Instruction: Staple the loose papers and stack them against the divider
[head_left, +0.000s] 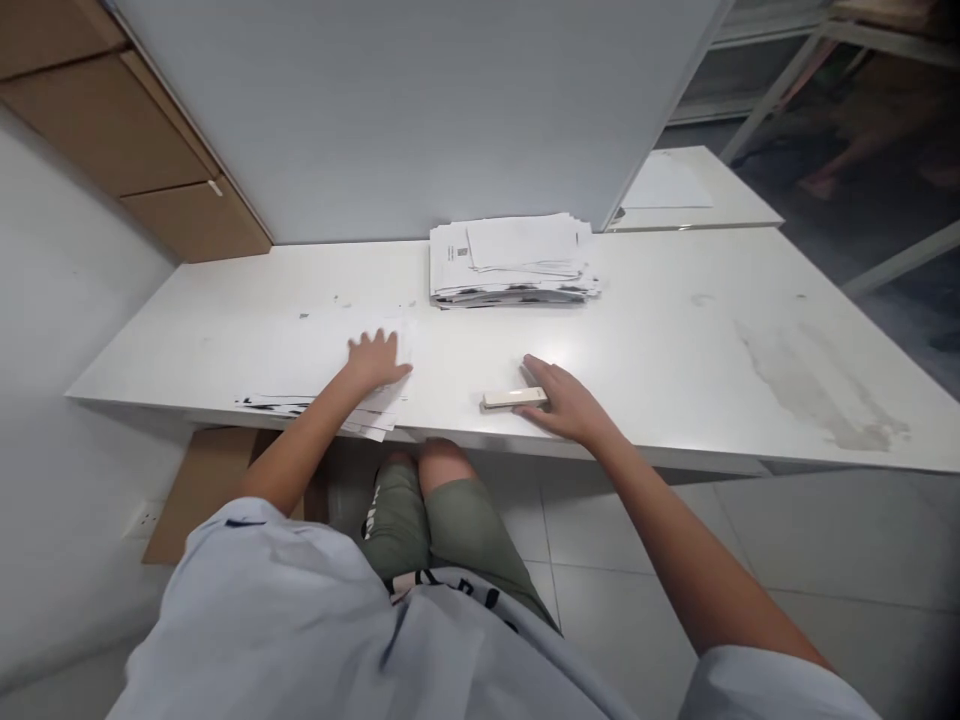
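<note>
Right now left hand (pixel 373 360) lies flat on papers (pixel 315 395), grip open; right hand (pixel 564 400) touches stapler (pixel 514 399), unclasped

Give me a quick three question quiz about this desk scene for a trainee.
1. True or false: the left hand lies flat on the loose sheets at the near edge of the white table.
2. What does the right hand touch? A) small beige bar B) scissors C) cup
3. Where is the tall paper stack?

Key: 1 true. 2 A. 3 At the back of the table, against the grey panel, clear of both hands.
</note>
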